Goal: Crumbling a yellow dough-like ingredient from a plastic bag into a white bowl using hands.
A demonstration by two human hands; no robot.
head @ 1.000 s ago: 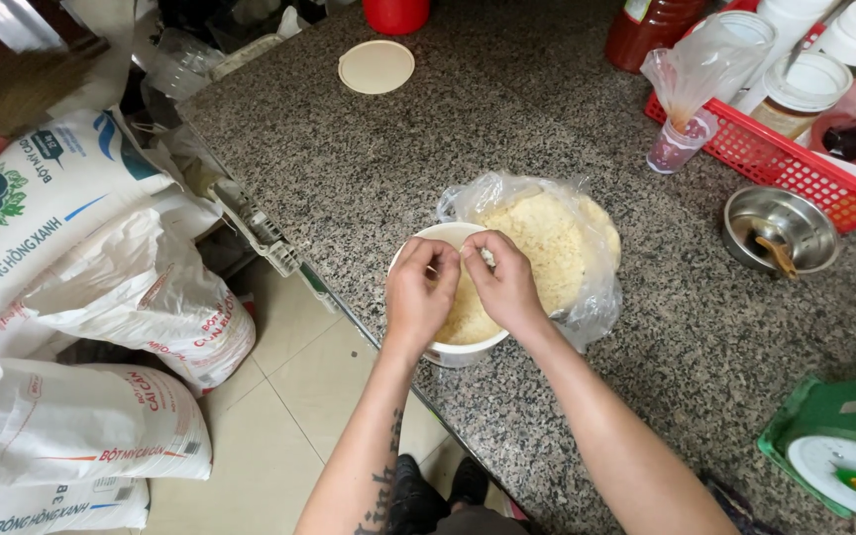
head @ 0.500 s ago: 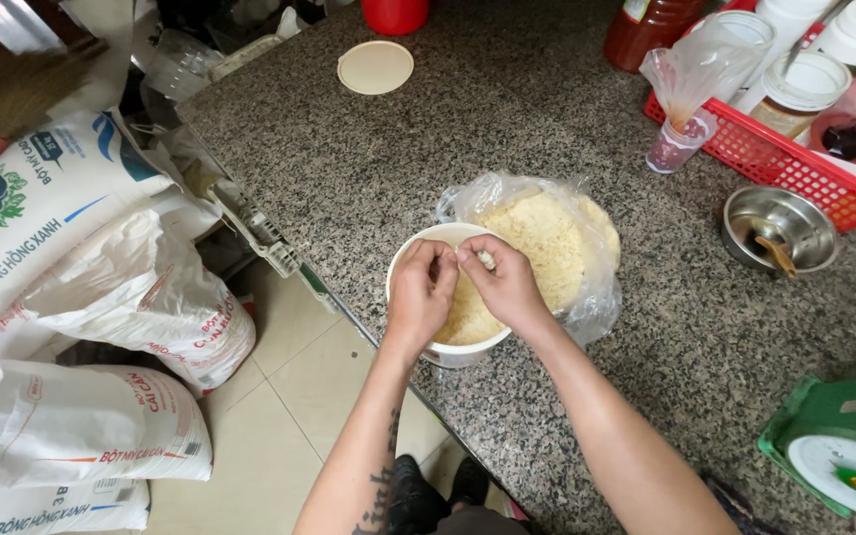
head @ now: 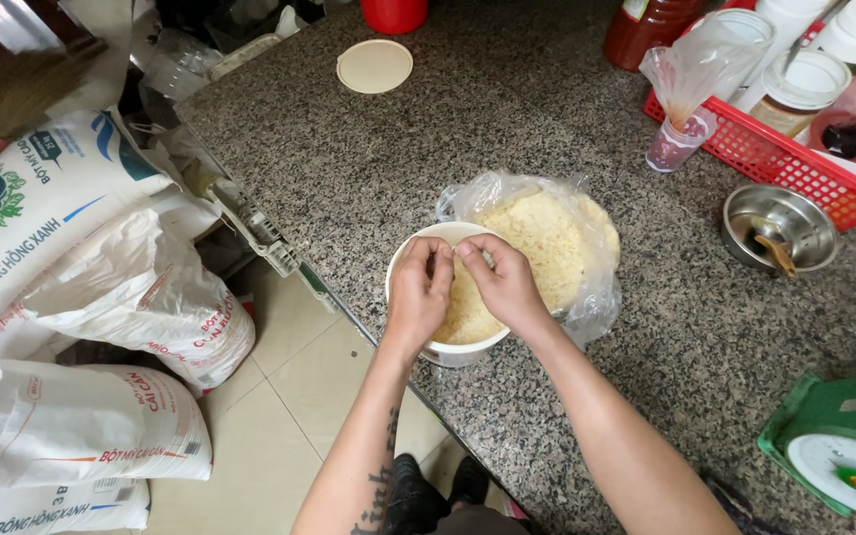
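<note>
A white round tub point(head: 418, 260) stands near the front edge of a speckled granite counter point(head: 507, 139). A clear plastic bag point(head: 547, 233) full of pale yellow crumbs lies in and over the tub, spilling to the right. My left hand point(head: 420, 293) and my right hand point(head: 503, 283) are both over the tub, fingertips together, pinching the bag's plastic at the tub's far rim.
A red basket point(head: 775, 159) with jars stands at the back right, a small steel bowl point(head: 781, 226) with a spoon before it. A green scale point(head: 849, 456) sits at the right front. A round cream lid point(head: 374, 65) lies far back. White sacks point(head: 81, 287) are piled on the floor at left.
My hands stay over the tub. Their fingertips have shifted slightly on the bag's plastic; nothing else has moved.
</note>
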